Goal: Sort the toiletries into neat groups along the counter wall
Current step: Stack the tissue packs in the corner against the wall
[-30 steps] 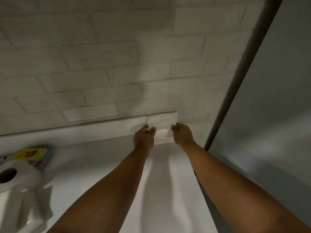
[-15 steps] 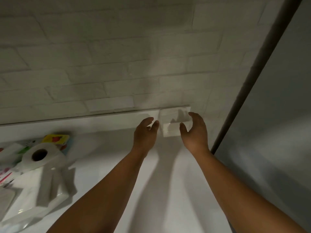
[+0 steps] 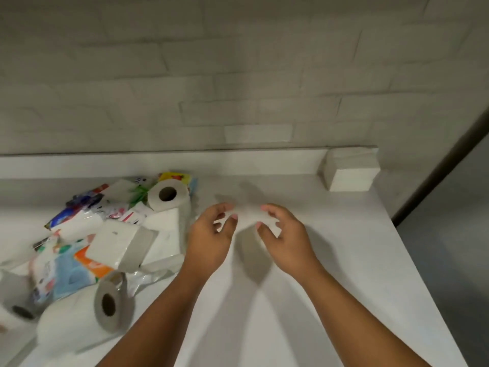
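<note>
White brick wall behind a pale bench [image 3: 330, 260]. One white rectangular tissue pack [image 3: 350, 169] sits against the wall at 2 o'clock. Left hand [image 3: 211, 234] and right hand [image 3: 285, 234] both empty, fingers spread. Messy pile of rolls and packets [image 3: 111, 229] at 9 o'clock looks unsorted, so barely started.

Smooth matt white counter [image 3: 330, 260], rough painted brick wall [image 3: 238, 75], soft paper toilet roll [image 3: 168, 198], glossy plastic wrappers [image 3: 66, 271].
</note>
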A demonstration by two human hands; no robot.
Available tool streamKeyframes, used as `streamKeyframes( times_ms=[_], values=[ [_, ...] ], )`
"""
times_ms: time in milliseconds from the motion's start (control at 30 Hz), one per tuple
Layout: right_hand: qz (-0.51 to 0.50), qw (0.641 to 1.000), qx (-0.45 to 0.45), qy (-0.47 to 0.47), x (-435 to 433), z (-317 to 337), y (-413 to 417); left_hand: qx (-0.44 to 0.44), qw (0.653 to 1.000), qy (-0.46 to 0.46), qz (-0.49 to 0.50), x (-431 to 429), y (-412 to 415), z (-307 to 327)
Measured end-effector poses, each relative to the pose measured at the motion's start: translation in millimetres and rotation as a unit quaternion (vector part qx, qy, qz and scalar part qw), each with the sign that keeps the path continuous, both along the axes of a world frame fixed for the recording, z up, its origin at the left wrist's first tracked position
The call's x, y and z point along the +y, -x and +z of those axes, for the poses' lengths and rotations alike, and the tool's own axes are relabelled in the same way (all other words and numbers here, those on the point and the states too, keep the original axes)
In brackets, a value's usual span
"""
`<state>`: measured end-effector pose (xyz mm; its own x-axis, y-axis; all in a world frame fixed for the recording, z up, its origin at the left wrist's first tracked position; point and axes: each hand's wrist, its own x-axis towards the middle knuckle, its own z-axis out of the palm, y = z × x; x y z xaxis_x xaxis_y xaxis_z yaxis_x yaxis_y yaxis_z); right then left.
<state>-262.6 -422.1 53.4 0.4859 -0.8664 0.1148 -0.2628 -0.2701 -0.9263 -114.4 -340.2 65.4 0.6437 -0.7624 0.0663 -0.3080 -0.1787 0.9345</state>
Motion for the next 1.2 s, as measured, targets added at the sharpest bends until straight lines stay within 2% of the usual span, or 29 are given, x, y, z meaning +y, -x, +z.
streamKeyframes(
  times_ms=[167, 300, 367, 567, 733, 800, 900, 1033, 1200],
  values=[
    [0.043, 0.998, 0.047, -0.029, 64.1, -15.1, -52.9, -0.089, 0.996, -0.008, 0.003, 75.3, -54.6, 8.3],
    [0.060, 0.997, 0.054, 0.011, 101.2, -12.0, -97.0, -0.224, 0.974, -0.004, 0.027, 125.1, -97.8, 16.0],
    [0.059, 0.996, 0.051, 0.039, 118.1, -6.9, -120.5, -0.242, 0.969, -0.025, 0.049, 142.7, -124.3, 13.7],
    [0.068, 0.992, 0.081, 0.076, 155.6, 1.0, -181.8, -0.200, 0.967, -0.125, 0.098, 169.6, -187.8, 1.5],
    [0.029, 0.985, 0.144, 0.090, 173.5, -4.1, -206.8, -0.087, 0.976, -0.188, 0.061, 173.8, -205.0, -0.5],
    [0.021, 0.984, 0.157, 0.083, 176.6, -4.8, -211.0, -0.070, 0.978, -0.192, 0.046, 171.8, -204.9, 0.5],
    [0.010, 0.990, 0.125, 0.059, 179.4, -2.9, -215.4, -0.039, 0.987, -0.149, 0.052, 171.8, -210.2, -3.2],
    [-0.013, 1.000, 0.008, 0.001, 177.9, 7.3, -212.0, -0.005, 0.996, -0.059, 0.072, 167.4, -209.4, -5.5],
    [-0.054, 0.990, -0.102, -0.079, 155.2, 23.4, -192.0, 0.042, 0.997, 0.035, 0.059, 150.4, -191.4, 1.8]
  ],
)
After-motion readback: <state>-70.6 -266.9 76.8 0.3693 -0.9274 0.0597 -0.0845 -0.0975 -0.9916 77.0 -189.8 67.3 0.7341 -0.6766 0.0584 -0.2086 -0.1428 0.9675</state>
